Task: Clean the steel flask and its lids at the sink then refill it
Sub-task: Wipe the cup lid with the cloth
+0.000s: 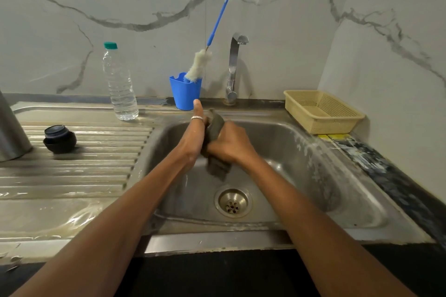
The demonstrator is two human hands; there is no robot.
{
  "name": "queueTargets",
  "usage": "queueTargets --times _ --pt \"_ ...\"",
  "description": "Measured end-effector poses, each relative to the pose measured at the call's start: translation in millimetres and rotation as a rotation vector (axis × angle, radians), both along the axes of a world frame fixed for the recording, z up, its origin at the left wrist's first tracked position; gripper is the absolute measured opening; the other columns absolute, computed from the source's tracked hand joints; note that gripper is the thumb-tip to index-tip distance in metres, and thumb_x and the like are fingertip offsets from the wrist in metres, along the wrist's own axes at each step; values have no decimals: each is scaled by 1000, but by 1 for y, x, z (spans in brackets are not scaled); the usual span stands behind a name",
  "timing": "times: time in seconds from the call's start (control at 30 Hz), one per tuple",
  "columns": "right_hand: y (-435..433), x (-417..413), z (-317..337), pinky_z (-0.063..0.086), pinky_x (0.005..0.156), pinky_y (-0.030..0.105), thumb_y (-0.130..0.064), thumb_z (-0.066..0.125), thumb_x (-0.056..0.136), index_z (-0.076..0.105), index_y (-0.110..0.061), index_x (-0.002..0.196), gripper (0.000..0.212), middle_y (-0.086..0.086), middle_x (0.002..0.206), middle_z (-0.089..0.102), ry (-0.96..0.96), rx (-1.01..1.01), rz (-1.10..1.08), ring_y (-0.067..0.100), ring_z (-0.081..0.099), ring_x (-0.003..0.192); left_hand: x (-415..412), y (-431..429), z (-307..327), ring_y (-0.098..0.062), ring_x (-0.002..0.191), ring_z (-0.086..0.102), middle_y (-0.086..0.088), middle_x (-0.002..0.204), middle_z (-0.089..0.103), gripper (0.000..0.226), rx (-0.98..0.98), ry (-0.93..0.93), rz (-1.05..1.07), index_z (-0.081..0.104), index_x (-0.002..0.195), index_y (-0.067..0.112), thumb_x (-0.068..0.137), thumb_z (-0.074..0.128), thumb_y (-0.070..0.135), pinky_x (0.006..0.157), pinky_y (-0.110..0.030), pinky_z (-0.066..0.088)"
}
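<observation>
Over the steel sink (301, 152), my left hand (196, 135) and my right hand (229, 144) press together on a dark grey scrub pad (216, 127). The left thumb points up and wears a silver ring. My right hand wraps the pad's middle, and its lower end hangs below the hands. The steel flask (10, 132) stands at the far left edge of the drainboard, only partly in view. A black lid (59, 138) lies on the ribbed drainboard beside it. A clear water bottle (120, 82) with a green cap stands behind.
A blue cup (184, 94) with a blue-handled bottle brush (205, 55) stands against the wall left of the tap (233, 67). A beige plastic basket (323, 111) sits on the counter at the right. The drain (233, 202) lies below my hands. No water runs.
</observation>
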State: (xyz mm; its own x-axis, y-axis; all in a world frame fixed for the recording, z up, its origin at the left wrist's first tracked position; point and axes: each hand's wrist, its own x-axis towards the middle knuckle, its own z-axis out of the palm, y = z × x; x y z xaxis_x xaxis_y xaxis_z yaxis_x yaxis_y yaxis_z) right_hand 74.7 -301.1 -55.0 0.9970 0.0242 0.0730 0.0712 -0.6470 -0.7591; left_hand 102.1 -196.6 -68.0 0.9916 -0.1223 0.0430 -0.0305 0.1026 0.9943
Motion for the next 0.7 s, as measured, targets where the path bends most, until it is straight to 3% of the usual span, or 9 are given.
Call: queueTargets --times 0.1,0.17,0.23,0.3,0.4,0.5,0.57,0.63,0.7 --pt "-15 -2 11 57 97 47 -6 78 74 75 0 107 34 18 101 77 359 607 144 33 74 96 6 9 0 -14 68 66 -4 68 69 83 -37 22 -66 71 70 16 102 16 69 66 -28 55" --pt "-20 1 10 61 91 44 -14 80 69 78 -6 97 28 13 91 78 276 428 100 32 75 92 9 6 -3 -18 83 70 -9 82 74 87 44 13 -67 75 85 12 100 14 72 81 -33 57" --pt "-13 4 0 63 78 40 -28 83 65 75 -16 92 31 4 84 76 36 -90 -26 26 74 81 10 -3 -6 -23 106 68 -13 108 75 99 229 6 -4 73 111 10 91 10 84 101 -41 51" --pt "-1 3 -11 60 73 37 -31 84 70 62 -12 110 50 7 96 71 -161 -477 -141 26 71 87 4 -12 -6 -26 115 62 -13 121 68 101 374 -15 106 66 125 10 90 7 84 111 -47 44" --pt "6 5 -11 60 72 36 -34 83 71 62 -9 107 49 5 92 71 -167 -377 -138 24 71 85 -2 -11 -5 -16 103 65 -2 106 72 78 210 -30 76 69 101 16 100 13 71 103 -38 49" --pt "-8 7 3 62 85 39 -19 78 70 77 -6 92 26 9 84 78 209 197 51 25 76 82 2 4 -6 -9 65 63 6 63 68 75 133 -16 -12 64 76 19 103 13 67 64 -22 51" --pt "-21 6 8 60 92 42 -14 77 69 77 -2 99 33 15 93 78 387 412 127 32 75 92 4 3 -6 -11 69 66 0 69 71 79 136 -3 -70 69 78 17 102 13 67 71 -26 53" --pt "-26 7 7 63 84 41 -23 81 63 78 -9 90 30 9 85 78 278 182 55 28 76 85 3 -2 -6 -18 91 69 -10 90 75 82 202 -9 -77 74 92 17 102 12 69 93 -37 54" --pt "-20 7 -1 62 68 35 -29 85 63 69 -14 84 30 3 78 73 56 -256 -67 21 72 73 5 -10 -8 -25 115 64 -15 117 71 84 275 -13 -5 71 116 17 99 10 72 113 -44 43"
